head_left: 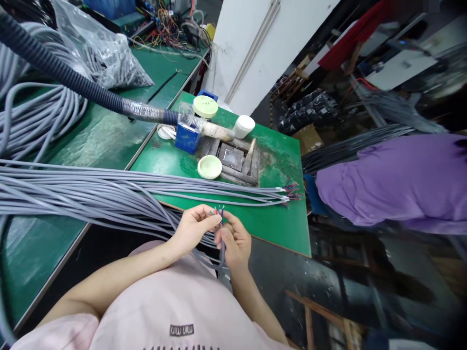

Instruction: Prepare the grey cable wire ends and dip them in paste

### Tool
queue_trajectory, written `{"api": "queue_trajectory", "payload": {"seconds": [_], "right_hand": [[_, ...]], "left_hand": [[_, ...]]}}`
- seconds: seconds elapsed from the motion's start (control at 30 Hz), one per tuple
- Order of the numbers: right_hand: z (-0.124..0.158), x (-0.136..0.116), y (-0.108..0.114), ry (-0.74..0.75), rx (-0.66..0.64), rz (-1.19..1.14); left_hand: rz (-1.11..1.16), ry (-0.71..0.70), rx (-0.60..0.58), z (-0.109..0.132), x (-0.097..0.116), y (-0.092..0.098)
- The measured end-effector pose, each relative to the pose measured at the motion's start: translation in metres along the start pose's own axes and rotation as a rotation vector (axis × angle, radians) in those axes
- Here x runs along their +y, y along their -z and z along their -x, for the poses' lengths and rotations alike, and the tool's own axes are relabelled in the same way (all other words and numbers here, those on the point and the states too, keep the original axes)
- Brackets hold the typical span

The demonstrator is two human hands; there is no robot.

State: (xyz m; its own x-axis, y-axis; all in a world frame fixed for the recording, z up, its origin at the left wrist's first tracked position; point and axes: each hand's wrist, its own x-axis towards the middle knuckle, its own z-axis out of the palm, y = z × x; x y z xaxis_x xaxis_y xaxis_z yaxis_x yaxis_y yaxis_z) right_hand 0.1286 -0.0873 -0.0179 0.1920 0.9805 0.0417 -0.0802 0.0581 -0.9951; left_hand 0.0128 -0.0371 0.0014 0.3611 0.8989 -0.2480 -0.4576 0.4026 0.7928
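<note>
Close to my body, just off the front edge of the green board, both hands meet at the end of one grey cable (222, 255). The thin coloured wires (219, 212) fan out of its stripped end. With thumb and fingertips, my left hand (195, 225) pinches these wires from the left. My right hand (233, 240) is closed round the cable just below them, its fingers touching the wires too. A bundle of grey cables (109, 187) runs in from the left, and several stripped ends (290, 192) lie on the board beyond my hands.
On the green board (280, 223) stand a soldering pot (233, 158), a pale green bowl (209, 166), a lidded tub (205, 106) and a white jar (244, 126). A ribbed hose (98, 95) reaches over from the left. At right is a person in purple (397, 184).
</note>
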Motion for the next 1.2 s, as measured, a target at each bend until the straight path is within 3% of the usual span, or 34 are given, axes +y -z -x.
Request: {"api": "queue_trajectory", "payload": {"seconds": [0.4,0.67,0.9,1.03,1.2], "right_hand": [[-0.001,-0.004,-0.003,-0.070,0.027,-0.001],[-0.002,-0.006,-0.004,-0.003,0.043,-0.086],[-0.010,-0.015,-0.005,-0.068,0.072,0.014],[-0.013,-0.019,-0.007,-0.029,0.086,0.040],[-0.014,-0.018,-0.007,-0.037,0.096,0.008]], "left_hand": [[0.037,0.035,-0.011,0.000,0.002,-0.001],[0.069,0.011,-0.050,0.001,0.001,-0.001],[0.047,0.015,-0.018,-0.001,0.002,-0.002],[0.026,0.006,0.017,-0.002,0.002,-0.001],[0.067,0.022,-0.011,-0.004,-0.001,-0.001]]}}
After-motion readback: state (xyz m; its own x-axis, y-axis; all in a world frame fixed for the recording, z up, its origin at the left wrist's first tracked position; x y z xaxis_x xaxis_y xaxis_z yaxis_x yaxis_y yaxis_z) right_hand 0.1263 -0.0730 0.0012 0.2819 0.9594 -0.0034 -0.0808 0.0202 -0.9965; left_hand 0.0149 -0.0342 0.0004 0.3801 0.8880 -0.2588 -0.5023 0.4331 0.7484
